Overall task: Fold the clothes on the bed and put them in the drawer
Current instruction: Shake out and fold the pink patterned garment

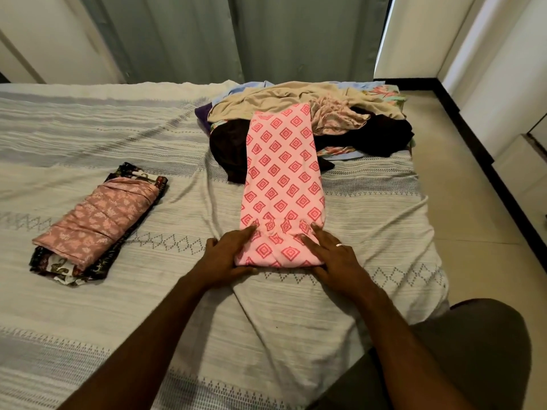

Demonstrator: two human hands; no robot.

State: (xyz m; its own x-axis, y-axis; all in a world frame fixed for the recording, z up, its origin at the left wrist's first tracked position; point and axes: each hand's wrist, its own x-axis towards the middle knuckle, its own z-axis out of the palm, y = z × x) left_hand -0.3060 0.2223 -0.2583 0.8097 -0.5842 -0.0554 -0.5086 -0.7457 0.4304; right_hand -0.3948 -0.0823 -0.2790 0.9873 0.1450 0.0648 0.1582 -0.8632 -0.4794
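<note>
A pink garment with a red diamond print (282,184) lies as a long narrow strip on the bed (370,208), its far end resting on the clothes pile (310,119). My left hand (228,255) holds the near left corner of the strip, thumb under the edge and fingers on top. My right hand (334,255) lies flat with straight fingers on the near right corner. A ring shows on that hand. The near end looks folded under.
A stack of folded clothes (94,223), dusty pink floral on top of dark prints, sits on the left of the bed. Unfolded beige, dark brown and floral garments are heaped at the far right. Tiled floor (461,202) runs along the bed's right side.
</note>
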